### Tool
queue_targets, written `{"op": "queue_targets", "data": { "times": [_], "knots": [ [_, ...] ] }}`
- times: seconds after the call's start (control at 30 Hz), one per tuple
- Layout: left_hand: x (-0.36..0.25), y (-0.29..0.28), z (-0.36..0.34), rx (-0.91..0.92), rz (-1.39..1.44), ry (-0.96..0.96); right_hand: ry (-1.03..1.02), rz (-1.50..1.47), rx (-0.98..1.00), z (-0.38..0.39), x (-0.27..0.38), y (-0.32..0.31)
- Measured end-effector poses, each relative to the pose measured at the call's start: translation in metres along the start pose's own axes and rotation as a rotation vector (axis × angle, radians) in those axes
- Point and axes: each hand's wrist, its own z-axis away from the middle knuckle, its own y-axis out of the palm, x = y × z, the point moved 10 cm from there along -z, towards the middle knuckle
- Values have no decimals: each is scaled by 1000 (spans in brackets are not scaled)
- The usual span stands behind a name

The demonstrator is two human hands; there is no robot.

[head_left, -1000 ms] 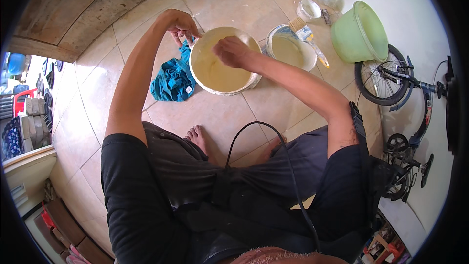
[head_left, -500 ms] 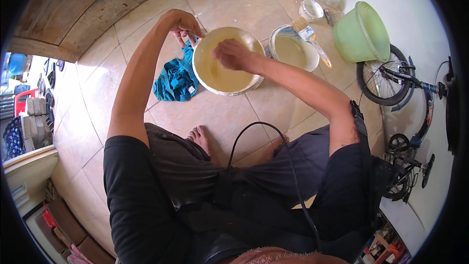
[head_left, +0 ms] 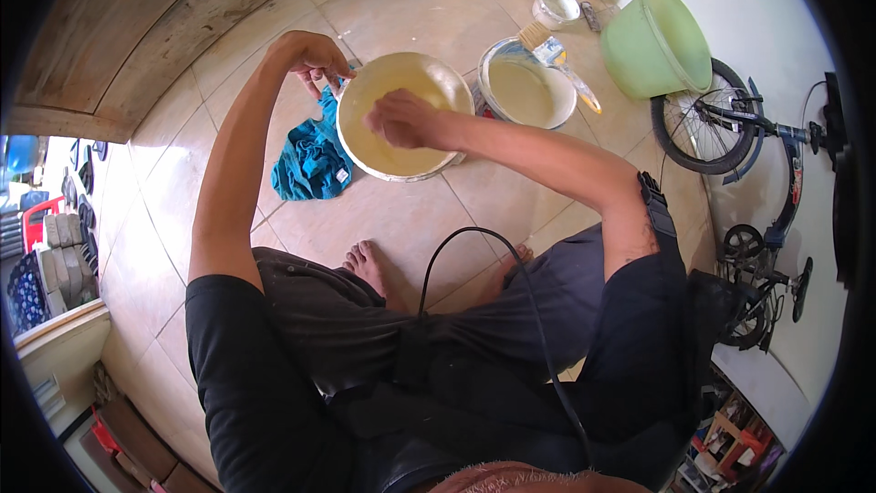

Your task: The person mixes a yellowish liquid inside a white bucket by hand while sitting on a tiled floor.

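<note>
A round white bucket (head_left: 415, 70) with a pale yellowish inside stands on the floor in front of me. At its upper left rim is my left hand (head_left: 321, 59), fingers bent and pinching the edge. My right hand (head_left: 401, 119) is closed in a fist over the bucket's opening; what it grips, if anything, is hidden beneath the fingers. Against the bucket's left side lies a crumpled teal cloth (head_left: 313, 160). Just right of the bucket, a smaller white pail (head_left: 490, 96) holds pale cream liquid. A wide paintbrush (head_left: 551, 51) rests across that pail's far right rim.
Behind the pail sit a small white tub (head_left: 556, 7) and a pale green basin (head_left: 643, 55). A bicycle (head_left: 780, 151) leans along the right wall. Wooden boards (head_left: 137, 27) border the far left. A black cable (head_left: 538, 319) loops over my lap.
The view has shifted slightly, so the buckets and basin appear farther left. My right fist remains over the bucket, a little lower in view, and my left hand stays at the rim.
</note>
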Motion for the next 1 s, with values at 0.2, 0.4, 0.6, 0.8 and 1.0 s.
{"op": "queue_targets", "data": {
  "times": [0.2, 0.4, 0.6, 0.8, 1.0],
  "knots": [
    [13, -2, 3, 4, 30, -4, 268, 356, 555, -21, -32, -31],
    [13, -1, 1, 4, 35, -16, 63, 177, 576, -14, 23, -17],
    [-5, 0, 2, 9, 3, 12, -131, 88, -186, -14, 6, -39],
    [11, 0, 7, -7, 21, 5, 159, 279, 543, -19, -15, -26],
    [11, 0, 6, 1, 39, 1, -102, -83, 344, -16, 46, -17]
  ]
}}
